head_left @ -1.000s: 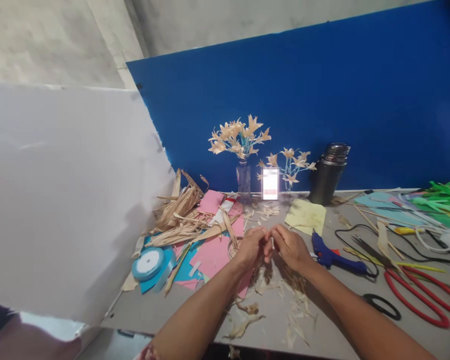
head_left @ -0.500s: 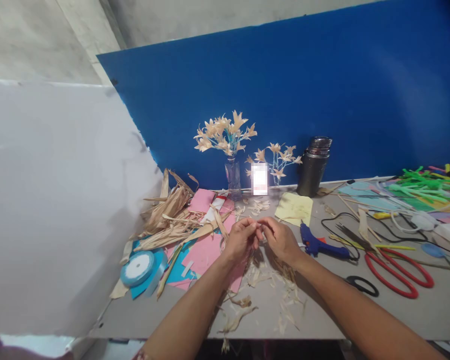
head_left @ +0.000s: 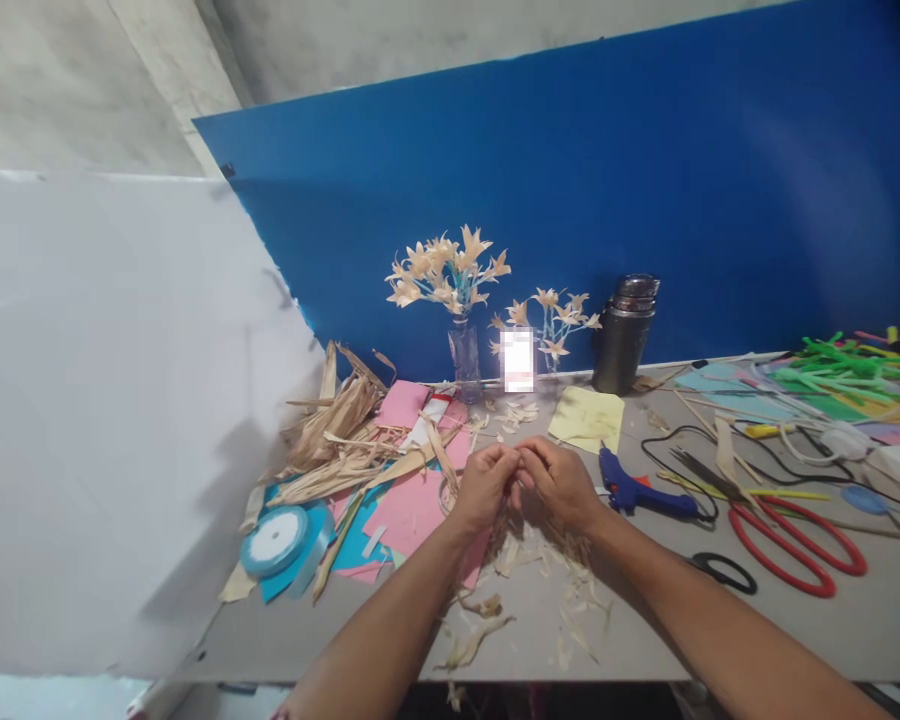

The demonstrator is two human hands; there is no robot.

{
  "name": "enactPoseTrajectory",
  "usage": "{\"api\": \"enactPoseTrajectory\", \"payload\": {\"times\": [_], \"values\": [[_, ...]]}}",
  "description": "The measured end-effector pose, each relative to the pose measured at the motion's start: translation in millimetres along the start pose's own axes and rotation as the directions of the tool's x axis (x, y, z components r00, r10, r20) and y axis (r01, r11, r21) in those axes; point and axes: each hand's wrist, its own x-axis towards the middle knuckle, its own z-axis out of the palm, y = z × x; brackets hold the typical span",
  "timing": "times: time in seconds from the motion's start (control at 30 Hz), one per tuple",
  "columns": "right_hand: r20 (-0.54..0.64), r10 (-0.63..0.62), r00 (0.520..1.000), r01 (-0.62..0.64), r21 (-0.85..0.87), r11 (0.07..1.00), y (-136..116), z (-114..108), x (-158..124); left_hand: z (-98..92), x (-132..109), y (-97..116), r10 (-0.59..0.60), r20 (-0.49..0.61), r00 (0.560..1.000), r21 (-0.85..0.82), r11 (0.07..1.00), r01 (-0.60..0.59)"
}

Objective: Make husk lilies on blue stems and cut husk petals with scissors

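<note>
Left hand (head_left: 484,485) and right hand (head_left: 559,482) met fingertip to fingertip above the grey bench (head_left: 720,640) — both curled, pinching a small pale husk piece (head_left: 515,470) between them, mostly hidden. Husk scraps (head_left: 540,570) scattered at 6 o'clock below the hands. Blue glue gun (head_left: 634,490) just beside at 3 o'clock — red scissors (head_left: 795,550) farther out. Pink paper (head_left: 412,510) at 9 o'clock, ribbon roll (head_left: 275,537) beyond. Husk flowers in a vase (head_left: 465,350) at 12 o'clock.

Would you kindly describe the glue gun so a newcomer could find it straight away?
On the grey table before the blue board, look just right of the right hand. The glue gun lies flat there, the only dark blue tool, trailing a black cord.
</note>
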Motion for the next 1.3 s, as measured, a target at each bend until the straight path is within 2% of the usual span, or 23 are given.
{"api": "enactPoseTrajectory", "payload": {"times": [0.13, 0.27, 0.4, 0.53, 0.77, 0.87, 0.93, 1.0, 1.07, 1.1, 1.13, 1.2, 1.3], "values": [[-0.123, 0.016, 0.992, -0.018, -0.012, 1.000, -1, 0, 0, 1.1, -3, 2, 0.063, -0.055, 0.997, 0.117, 0.992, -0.056], [-0.069, -0.016, 0.997, 0.014, -0.024, 1.000, -3, -3, 2, 5.1, -8, 3, 0.112, -0.060, 0.992, 0.246, 0.965, -0.094], [-0.038, 0.035, 0.999, -0.035, 0.003, 0.999, -1, -5, 2, 9.1, -12, 1, 0.246, -0.007, 0.969, 0.378, 0.898, -0.226], [-0.035, 0.080, 0.996, -0.081, -0.004, 0.997, 3, -3, 1, 8.2, -13, -4, 0.154, 0.082, 0.985, 0.420, 0.891, -0.174], [-0.093, 0.069, 0.993, -0.074, -0.047, 0.996, -4, -8, 2, 12.2, -17, 0, 0.104, 0.093, 0.990, 0.434, 0.891, -0.134], [-0.066, 0.066, 0.996, -0.068, -0.023, 0.997, -4, -9, 1, 18.1, -19, 17, 0.127, 0.131, 0.983, 0.403, 0.899, -0.170], [-0.015, 0.048, 0.999, -0.048, -0.007, 0.999, -1, -8, 0, 23.2, -23, 36, 0.175, 0.189, 0.966, 0.466, 0.850, -0.246], [0.029, 0.018, 0.999, -0.017, -0.021, 1.000, 2, -5, -1, 28.7, -29, 59, 0.249, 0.267, 0.931, 0.529, 0.770, -0.357], [0.041, -0.004, 0.999, 0.006, -0.048, 0.999, 4, -3, -1, 33.4, -40, 80, 0.319, 0.360, 0.877, 0.525, 0.708, -0.473], [0.039, -0.012, 0.999, 0.015, -0.055, 0.998, 4, -2, -1, 34.7, -46, 88, 0.325, 0.373, 0.869, 0.525, 0.698, -0.487], [0.035, -0.019, 0.999, 0.021, -0.057, 0.998, 4, -2, -1, 34.8, -52, 92, 0.318, 0.344, 0.884, 0.524, 0.716, -0.461], [0.039, -0.031, 0.999, 0.033, -0.058, 0.998, 3, -2, -1, 30.1, -63, 92, 0.240, 0.236, 0.942, 0.471, 0.820, -0.326], [0.041, -0.022, 0.999, 0.025, -0.078, 0.997, 3, -3, -1, 7.9, -74, 76, 0.130, 0.034, 0.991, 0.180, 0.975, -0.134]]}}
